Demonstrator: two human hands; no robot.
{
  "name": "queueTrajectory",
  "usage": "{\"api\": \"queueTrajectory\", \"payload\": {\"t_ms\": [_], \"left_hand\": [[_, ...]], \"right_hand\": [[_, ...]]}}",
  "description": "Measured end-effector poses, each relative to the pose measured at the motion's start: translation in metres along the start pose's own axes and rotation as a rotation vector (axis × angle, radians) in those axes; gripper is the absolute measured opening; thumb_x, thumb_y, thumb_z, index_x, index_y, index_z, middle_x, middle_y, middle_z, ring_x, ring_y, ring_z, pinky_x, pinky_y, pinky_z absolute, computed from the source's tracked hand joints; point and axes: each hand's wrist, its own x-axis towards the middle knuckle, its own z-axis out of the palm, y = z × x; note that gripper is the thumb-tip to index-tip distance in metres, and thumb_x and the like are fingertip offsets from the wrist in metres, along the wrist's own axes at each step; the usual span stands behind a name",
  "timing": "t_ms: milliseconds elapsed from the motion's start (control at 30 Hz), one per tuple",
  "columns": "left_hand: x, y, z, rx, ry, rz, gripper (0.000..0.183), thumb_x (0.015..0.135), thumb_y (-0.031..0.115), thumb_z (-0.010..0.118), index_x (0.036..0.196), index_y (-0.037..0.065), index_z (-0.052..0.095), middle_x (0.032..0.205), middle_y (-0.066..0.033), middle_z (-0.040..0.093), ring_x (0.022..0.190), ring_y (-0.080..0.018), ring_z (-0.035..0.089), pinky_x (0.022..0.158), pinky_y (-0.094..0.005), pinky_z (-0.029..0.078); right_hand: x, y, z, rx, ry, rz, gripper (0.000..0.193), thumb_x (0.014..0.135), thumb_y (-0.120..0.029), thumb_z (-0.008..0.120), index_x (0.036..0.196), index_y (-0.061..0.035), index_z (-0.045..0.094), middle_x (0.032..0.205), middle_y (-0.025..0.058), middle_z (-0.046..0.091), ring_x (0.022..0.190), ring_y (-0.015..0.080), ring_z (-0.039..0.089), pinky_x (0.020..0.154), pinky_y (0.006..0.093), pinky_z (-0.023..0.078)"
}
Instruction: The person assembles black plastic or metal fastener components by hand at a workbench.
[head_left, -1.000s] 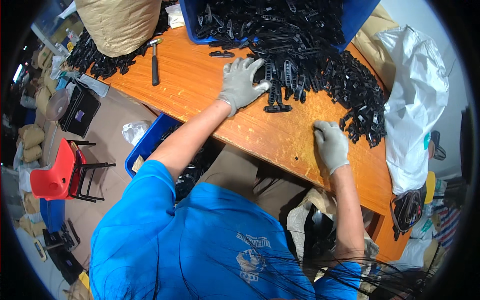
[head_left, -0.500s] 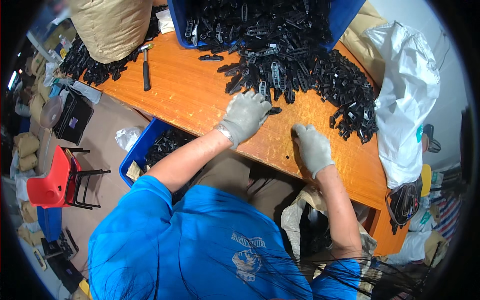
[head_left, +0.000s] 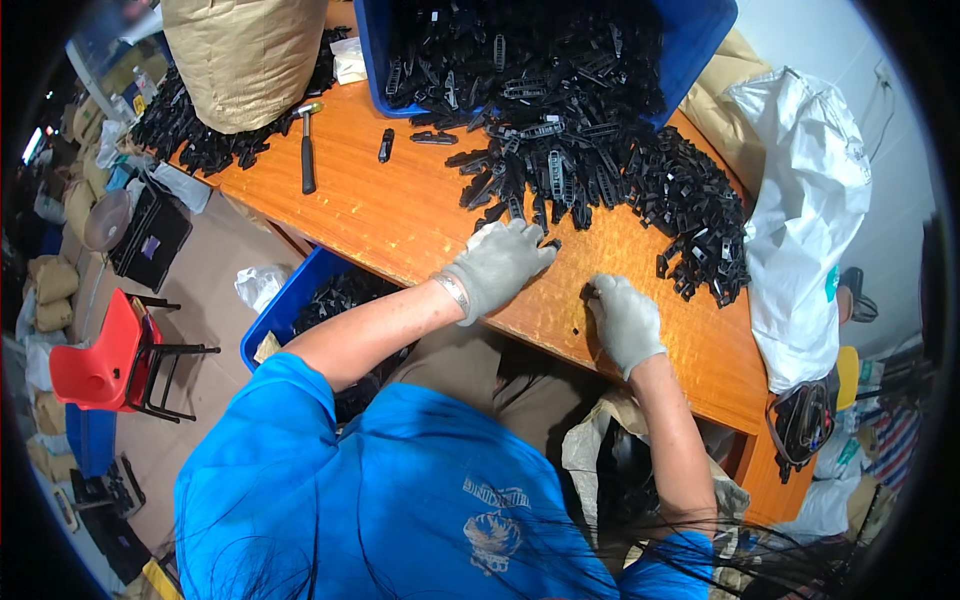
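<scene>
My left hand [head_left: 500, 266], in a grey glove, is at the near edge of a heap of long black plastic parts [head_left: 555, 175]. Its fingers curl down and close on a black plastic part [head_left: 551, 243], whose end shows past the fingertips; the rest is hidden. To the right, my right hand [head_left: 627, 322], gloved too, rests low over the wooden table [head_left: 400, 220]. Thumb and fingers pinch a small black piece [head_left: 587, 292], mostly covered. A tiny dark bit [head_left: 575, 331] lies beside that hand.
A blue bin [head_left: 376, 60] spills black parts onto the table. Smaller black pieces [head_left: 700, 225] lie heaped at right, by a white sack [head_left: 805, 220]. A hammer [head_left: 308, 150] and a brown paper sack [head_left: 245, 65] are at left. Below the edge sits another blue bin [head_left: 262, 330].
A single black part now lies between the hammer and the loose part. A dark piece now shows at my right fingertips. The view has shifted slightly; my left hand is a little nearer me.
</scene>
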Motion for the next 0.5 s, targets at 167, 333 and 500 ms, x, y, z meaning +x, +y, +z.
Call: {"api": "queueTrajectory", "payload": {"t_ms": [167, 333, 500], "left_hand": [[0.013, -0.004, 0.009, 0.052, 0.102, 0.132, 0.025, 0.095, 0.023, 0.07, 0.118, 0.012, 0.074, 0.126, -0.0093, 0.068, 0.127, -0.0305, 0.063, 0.101, -0.046, 0.054], [0.019, 0.013, 0.028, -0.04, 0.119, 0.239, 0.017, 0.092, 0.025, 0.074, 0.103, 0.012, 0.073, 0.114, -0.0071, 0.072, 0.116, -0.028, 0.069, 0.097, -0.0434, 0.057], [0.012, 0.02, 0.017, -0.263, 0.117, 0.124, 0.017, 0.091, 0.025, 0.076, 0.099, 0.011, 0.07, 0.095, -0.0118, 0.072, 0.097, -0.0362, 0.072, 0.083, -0.0498, 0.055]], "right_hand": [[-0.006, -0.002, 0.005, 0.067, 0.059, 0.005, 0.017, 0.097, -0.02, 0.077, 0.112, -0.0128, 0.075, 0.109, 0.0151, 0.069, 0.093, 0.0391, 0.075, 0.08, 0.0501, 0.062], [-0.006, 0.003, 0.009, 0.109, 0.095, 0.032, 0.016, 0.093, -0.021, 0.08, 0.107, -0.0138, 0.078, 0.106, 0.0146, 0.069, 0.092, 0.0383, 0.074, 0.079, 0.05, 0.061], [-0.004, 0.014, 0.016, 0.195, 0.121, 0.038, 0.015, 0.091, -0.023, 0.082, 0.103, -0.0143, 0.08, 0.1, 0.0136, 0.071, 0.093, 0.0366, 0.073, 0.08, 0.0496, 0.06]]}}
